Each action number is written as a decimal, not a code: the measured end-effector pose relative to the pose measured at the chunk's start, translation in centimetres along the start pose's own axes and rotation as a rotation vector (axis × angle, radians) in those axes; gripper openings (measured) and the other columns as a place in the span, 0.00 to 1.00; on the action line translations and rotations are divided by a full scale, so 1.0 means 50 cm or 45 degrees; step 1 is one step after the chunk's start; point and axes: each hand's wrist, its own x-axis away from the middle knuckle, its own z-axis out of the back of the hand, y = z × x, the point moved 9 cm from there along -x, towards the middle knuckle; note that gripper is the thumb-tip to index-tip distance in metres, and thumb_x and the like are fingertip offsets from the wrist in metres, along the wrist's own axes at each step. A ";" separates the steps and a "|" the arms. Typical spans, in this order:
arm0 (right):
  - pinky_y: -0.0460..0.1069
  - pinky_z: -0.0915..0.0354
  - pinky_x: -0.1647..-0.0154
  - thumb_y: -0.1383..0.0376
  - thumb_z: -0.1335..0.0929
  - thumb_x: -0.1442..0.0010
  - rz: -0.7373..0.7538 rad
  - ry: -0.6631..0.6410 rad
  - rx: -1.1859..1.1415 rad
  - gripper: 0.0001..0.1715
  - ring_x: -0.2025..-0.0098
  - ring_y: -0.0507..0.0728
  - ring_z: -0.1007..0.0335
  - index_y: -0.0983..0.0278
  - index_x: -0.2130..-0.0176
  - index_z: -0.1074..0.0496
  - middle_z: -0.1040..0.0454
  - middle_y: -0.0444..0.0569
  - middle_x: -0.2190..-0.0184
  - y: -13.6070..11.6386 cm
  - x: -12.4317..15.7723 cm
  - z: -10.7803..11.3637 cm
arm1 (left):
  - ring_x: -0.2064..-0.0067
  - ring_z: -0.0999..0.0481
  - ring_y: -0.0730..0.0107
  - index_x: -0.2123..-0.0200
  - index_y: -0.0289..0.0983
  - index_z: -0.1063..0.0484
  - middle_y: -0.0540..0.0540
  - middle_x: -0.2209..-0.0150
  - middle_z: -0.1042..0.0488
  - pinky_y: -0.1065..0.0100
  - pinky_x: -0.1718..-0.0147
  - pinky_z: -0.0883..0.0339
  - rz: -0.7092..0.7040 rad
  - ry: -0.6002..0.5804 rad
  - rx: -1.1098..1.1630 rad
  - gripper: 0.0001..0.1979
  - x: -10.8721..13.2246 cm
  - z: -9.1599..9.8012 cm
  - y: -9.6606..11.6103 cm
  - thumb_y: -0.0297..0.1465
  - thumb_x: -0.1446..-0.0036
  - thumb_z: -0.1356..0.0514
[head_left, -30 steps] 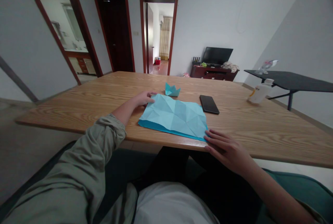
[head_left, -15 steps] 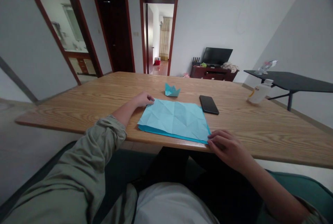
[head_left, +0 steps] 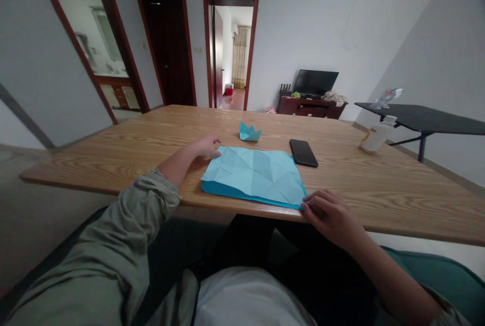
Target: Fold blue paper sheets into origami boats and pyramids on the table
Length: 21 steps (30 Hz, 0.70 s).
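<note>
A creased light-blue sheet of paper (head_left: 252, 172) lies near the table's front edge, over a deeper blue layer (head_left: 227, 190) that shows along its near side. At its far left corner is my left hand (head_left: 206, 146), thumb and fingers apart, the thumb tip close to the paper; whether it touches is hard to tell. My right hand (head_left: 326, 212) pinches the near right corner of the paper between thumb and fingers. Beyond the sheet stands a small folded blue paper shape (head_left: 249, 132) with pointed tips.
On the wooden table (head_left: 379, 189), a black phone (head_left: 303, 153) lies right of the paper. A translucent plastic bottle (head_left: 379, 134) stands farther right. Behind it is a dark folding table (head_left: 428, 116). A TV (head_left: 316, 83) sits on a low cabinet by the wall.
My left hand has moved slightly left off the far left corner, and its fingers have spread. The paper's near left edge has lifted a little. My right hand keeps its pinch.
</note>
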 end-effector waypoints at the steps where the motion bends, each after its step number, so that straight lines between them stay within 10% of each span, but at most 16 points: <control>1: 0.54 0.34 0.59 0.62 0.34 0.40 0.003 0.001 0.001 0.07 0.62 0.59 0.30 0.59 0.70 0.28 0.25 0.50 0.67 -0.002 -0.001 0.000 | 0.46 0.32 0.51 0.49 0.36 0.28 0.37 0.47 0.31 0.64 0.51 0.37 -0.029 0.061 -0.016 0.31 0.007 0.017 0.025 0.34 0.60 0.31; 6: 0.53 0.34 0.59 0.63 0.34 0.40 0.003 -0.006 0.011 0.07 0.63 0.58 0.30 0.59 0.70 0.28 0.26 0.51 0.67 -0.004 0.000 0.000 | 0.38 0.41 0.48 0.43 0.38 0.34 0.39 0.40 0.37 0.60 0.43 0.44 -0.353 0.120 0.008 0.30 0.063 0.066 0.262 0.36 0.49 0.36; 11: 0.52 0.35 0.60 0.63 0.34 0.39 0.034 0.007 0.015 0.07 0.63 0.57 0.31 0.60 0.69 0.29 0.27 0.50 0.67 0.001 0.006 -0.004 | 0.41 0.35 0.53 0.40 0.39 0.40 0.40 0.41 0.34 0.58 0.46 0.40 -0.331 -0.037 -0.340 0.29 0.065 0.026 0.440 0.39 0.43 0.42; 16: 0.51 0.36 0.61 0.63 0.35 0.38 0.035 -0.001 0.055 0.08 0.64 0.56 0.32 0.61 0.69 0.30 0.28 0.49 0.67 0.002 0.006 -0.007 | 0.42 0.34 0.49 0.39 0.34 0.40 0.34 0.40 0.36 0.53 0.47 0.37 -0.316 -0.162 -0.381 0.30 0.039 -0.077 0.477 0.44 0.40 0.51; 21: 0.52 0.36 0.61 0.64 0.35 0.38 0.022 0.005 0.084 0.09 0.64 0.56 0.33 0.61 0.70 0.30 0.28 0.49 0.69 -0.001 0.003 -0.004 | 0.33 0.55 0.41 0.33 0.41 0.52 0.39 0.31 0.57 0.37 0.40 0.57 -0.213 -0.096 -0.413 0.38 0.049 -0.142 0.410 0.52 0.42 0.55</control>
